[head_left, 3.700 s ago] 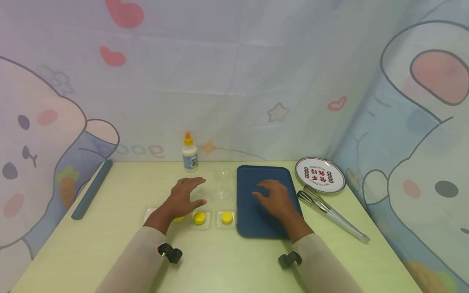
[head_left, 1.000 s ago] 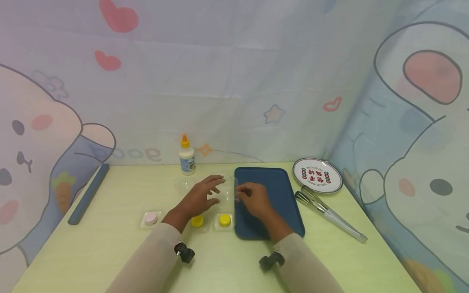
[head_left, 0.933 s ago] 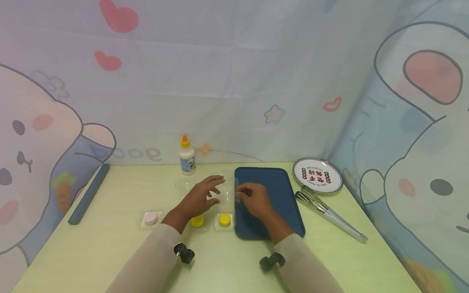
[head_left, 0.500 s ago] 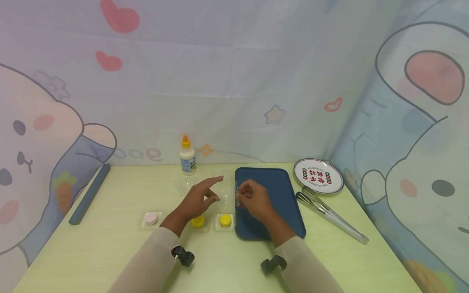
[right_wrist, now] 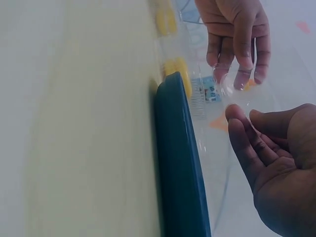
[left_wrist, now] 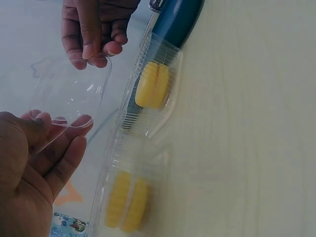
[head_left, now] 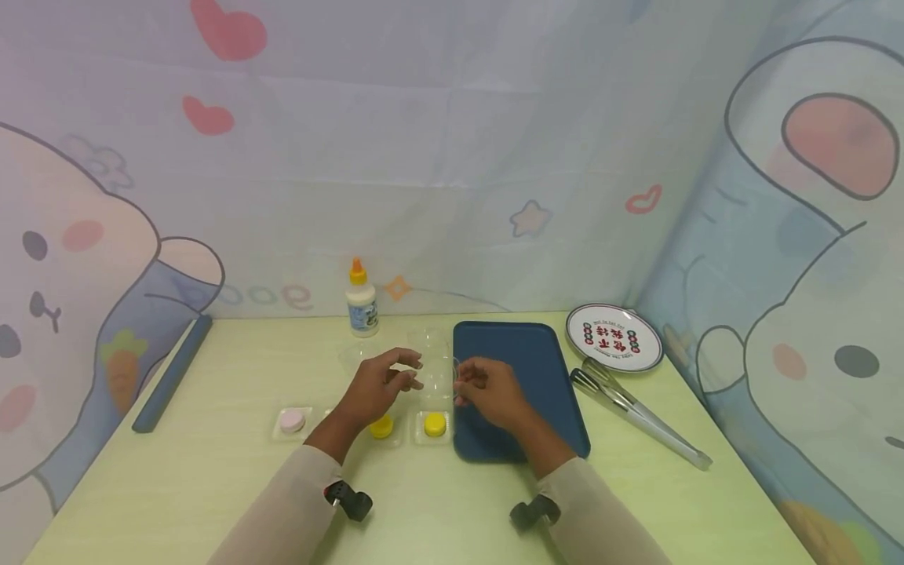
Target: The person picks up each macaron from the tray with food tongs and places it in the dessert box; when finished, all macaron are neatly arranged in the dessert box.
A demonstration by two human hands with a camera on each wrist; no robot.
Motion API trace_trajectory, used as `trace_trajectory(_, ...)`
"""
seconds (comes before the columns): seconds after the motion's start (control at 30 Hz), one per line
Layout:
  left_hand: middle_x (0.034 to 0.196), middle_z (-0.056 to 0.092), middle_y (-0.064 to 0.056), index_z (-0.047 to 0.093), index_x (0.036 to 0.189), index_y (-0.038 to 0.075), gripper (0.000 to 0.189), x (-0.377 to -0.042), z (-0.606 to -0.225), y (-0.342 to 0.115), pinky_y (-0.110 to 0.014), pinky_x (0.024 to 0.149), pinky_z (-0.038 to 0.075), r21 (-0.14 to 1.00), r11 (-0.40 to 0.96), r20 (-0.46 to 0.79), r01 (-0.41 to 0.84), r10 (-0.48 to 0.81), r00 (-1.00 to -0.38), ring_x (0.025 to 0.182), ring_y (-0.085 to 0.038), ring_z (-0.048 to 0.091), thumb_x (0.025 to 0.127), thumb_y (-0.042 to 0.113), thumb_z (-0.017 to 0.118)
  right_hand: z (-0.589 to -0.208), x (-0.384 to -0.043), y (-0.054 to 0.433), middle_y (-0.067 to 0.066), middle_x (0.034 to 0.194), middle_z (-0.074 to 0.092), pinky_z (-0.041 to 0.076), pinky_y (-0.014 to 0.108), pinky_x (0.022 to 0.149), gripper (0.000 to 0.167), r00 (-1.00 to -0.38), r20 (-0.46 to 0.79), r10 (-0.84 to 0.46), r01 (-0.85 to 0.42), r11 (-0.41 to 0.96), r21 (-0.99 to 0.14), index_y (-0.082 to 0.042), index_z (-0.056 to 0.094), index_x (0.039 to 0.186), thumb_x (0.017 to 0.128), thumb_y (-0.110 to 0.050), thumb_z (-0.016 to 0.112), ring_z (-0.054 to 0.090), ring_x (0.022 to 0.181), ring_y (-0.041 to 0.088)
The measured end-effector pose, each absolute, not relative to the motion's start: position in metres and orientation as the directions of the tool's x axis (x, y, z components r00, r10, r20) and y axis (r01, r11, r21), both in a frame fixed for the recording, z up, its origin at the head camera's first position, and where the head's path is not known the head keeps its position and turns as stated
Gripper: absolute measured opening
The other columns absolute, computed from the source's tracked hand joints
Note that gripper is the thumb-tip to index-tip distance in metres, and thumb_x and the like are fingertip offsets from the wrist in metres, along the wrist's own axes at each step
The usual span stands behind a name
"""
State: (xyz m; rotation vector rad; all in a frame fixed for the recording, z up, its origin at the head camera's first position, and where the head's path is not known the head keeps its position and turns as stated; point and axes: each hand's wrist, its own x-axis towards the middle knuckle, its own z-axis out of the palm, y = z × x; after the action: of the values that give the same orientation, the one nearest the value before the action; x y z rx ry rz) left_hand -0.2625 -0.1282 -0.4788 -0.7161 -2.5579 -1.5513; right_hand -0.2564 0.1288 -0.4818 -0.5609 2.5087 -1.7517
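Observation:
A thin clear plastic lid is held up between my two hands over the table. My left hand pinches one edge of it between thumb and fingers, as the left wrist view shows. On the opposite edge, my right hand grips with thumb and fingertips, beside the blue tray. Below the hands, yellow macarons sit in small clear plastic trays. A pale pink macaron sits in another at the left. Part of that row is hidden behind my left forearm.
Other clear plastic pieces lie behind my hands, their outlines faint. A glue-type squeeze bottle stands at the back. To the right are a printed plate and metal tongs. A grey-blue bar lies along the left edge.
Earlier both hands were apart with fingers spread, holding nothing; now they hold the clear lid between them. Over the last second the hands shift only slightly and the left fingers bend more.

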Motion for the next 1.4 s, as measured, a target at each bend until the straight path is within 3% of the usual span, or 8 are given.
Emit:
trace_trajectory(0.23,0.134,0.072,-0.027,0.068,0.129,0.003,0.020,-0.257,-0.477,-0.127,-0.036,0.081,0.069,0.847,0.319,0.295,0.425,0.382,-0.876,0.113,-0.039,0.081,0.111,0.003,0.058,-0.482,-0.255,0.132,0.021,0.100,0.077,0.068,0.043,0.080,0.010,-0.922,0.219,-0.319,-0.324,0.328,-0.888,0.004,0.074,0.108,0.103,-0.004,0.073,0.081,0.083,0.027)
trace_trajectory(0.33,0.135,0.072,-0.028,0.069,0.126,0.000,0.019,-0.255,-0.477,-0.128,-0.038,0.086,0.069,0.853,0.288,0.308,0.436,0.397,-0.865,0.115,-0.042,0.079,0.111,0.002,0.059,-0.482,-0.253,0.134,0.019,0.099,0.079,0.068,0.043,0.081,0.014,-0.916,0.238,-0.323,-0.349,0.346,-0.871,0.003,0.076,0.107,0.105,-0.010,0.074,0.081,0.086,0.028)
trace_trajectory(0.6,0.138,0.071,-0.028,0.068,0.128,-0.003,0.020,-0.247,-0.474,-0.130,-0.040,0.103,0.065,0.866,0.272,0.278,0.421,0.437,-0.855,0.124,-0.046,0.075,0.109,0.001,0.062,-0.482,-0.249,0.137,0.011,0.102,0.081,0.065,0.028,0.082,0.014,-0.924,0.191,-0.331,-0.318,0.391,-0.863,-0.005,0.077,0.106,0.106,-0.019,0.074,0.082,0.091,0.021)
trace_trajectory(0.87,0.137,0.074,-0.020,0.073,0.119,0.002,0.015,-0.241,-0.475,-0.133,-0.042,0.106,0.063,0.835,0.324,0.275,0.445,0.455,-0.847,0.124,-0.038,0.076,0.107,0.010,0.070,-0.480,-0.242,0.141,0.004,0.104,0.082,0.063,0.026,0.088,0.019,-0.926,0.175,-0.334,-0.313,0.420,-0.852,-0.012,0.076,0.105,0.104,-0.031,0.078,0.080,0.099,0.018)
trace_trajectory(0.97,0.137,0.073,-0.021,0.071,0.117,-0.001,0.015,-0.238,-0.474,-0.134,-0.040,0.107,0.062,0.838,0.298,0.285,0.457,0.476,-0.832,0.127,-0.041,0.074,0.105,0.009,0.072,-0.481,-0.240,0.143,0.003,0.107,0.081,0.062,0.026,0.090,0.022,-0.921,0.176,-0.347,-0.319,0.414,-0.853,-0.013,0.076,0.107,0.102,-0.034,0.080,0.078,0.101,0.015)
trace_trajectory(1.13,0.140,0.069,-0.029,0.069,0.119,-0.007,0.023,-0.236,-0.475,-0.135,-0.040,0.110,0.060,0.857,0.250,0.282,0.450,0.502,-0.817,0.132,-0.047,0.070,0.102,0.006,0.076,-0.482,-0.237,0.145,0.010,0.110,0.078,0.063,0.026,0.091,0.030,-0.905,0.161,-0.394,-0.310,0.352,-0.883,-0.004,0.075,0.114,0.099,-0.028,0.084,0.079,0.106,0.020)
trace_trajectory(1.3,0.147,0.067,-0.024,0.070,0.117,0.005,0.023,-0.235,-0.478,-0.137,-0.053,0.118,0.054,0.839,0.318,0.250,0.443,0.498,-0.830,0.141,-0.042,0.063,0.098,0.011,0.081,-0.483,-0.235,0.146,0.016,0.115,0.076,0.065,0.037,0.098,0.037,-0.891,0.158,-0.425,-0.311,0.320,-0.895,0.002,0.071,0.121,0.097,-0.022,0.086,0.078,0.111,0.025)
trace_trajectory(1.4,0.149,0.068,-0.020,0.070,0.127,0.006,0.033,-0.233,-0.479,-0.139,-0.058,0.117,0.054,0.808,0.391,0.220,0.440,0.493,-0.842,0.143,-0.042,0.062,0.099,0.019,0.082,-0.483,-0.234,0.146,0.018,0.119,0.075,0.065,0.042,0.102,0.039,-0.891,0.158,-0.426,-0.310,0.315,-0.897,0.002,0.071,0.122,0.095,-0.021,0.087,0.077,0.113,0.030)
